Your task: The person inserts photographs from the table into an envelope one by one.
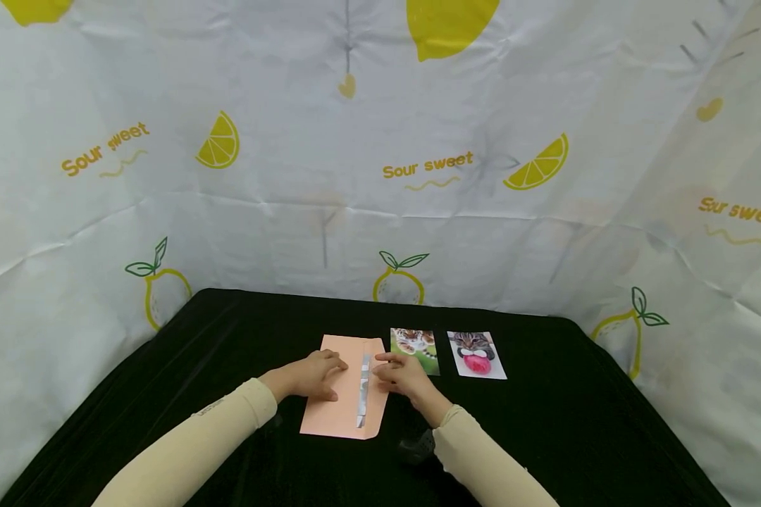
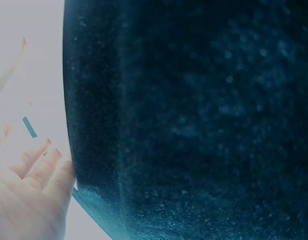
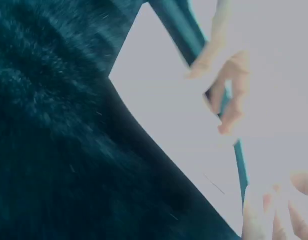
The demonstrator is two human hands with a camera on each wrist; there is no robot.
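A peach paper envelope (image 1: 339,415) lies on the black cloth, its long flap on the right side. A shiny silver strip (image 1: 363,391) runs along the flap's inner edge. My left hand (image 1: 311,374) rests on the envelope's left half with fingers spread. Over the flap, my right hand (image 1: 406,377) touches the paper beside the strip, fingers loosely bent. Both wrist views are washed out: the left hand (image 2: 36,195) shows extended fingers, and the right hand's fingers (image 3: 251,215) appear at the lower corner near the pale envelope (image 3: 164,100).
A tiger cub photo (image 1: 426,355) lies just right of the envelope, partly behind my right hand. Further right is a photo of a cat with a pink ball (image 1: 478,355). A black cloth (image 1: 247,324) covers the table; a white lemon-print curtain (image 1: 279,239) hangs behind.
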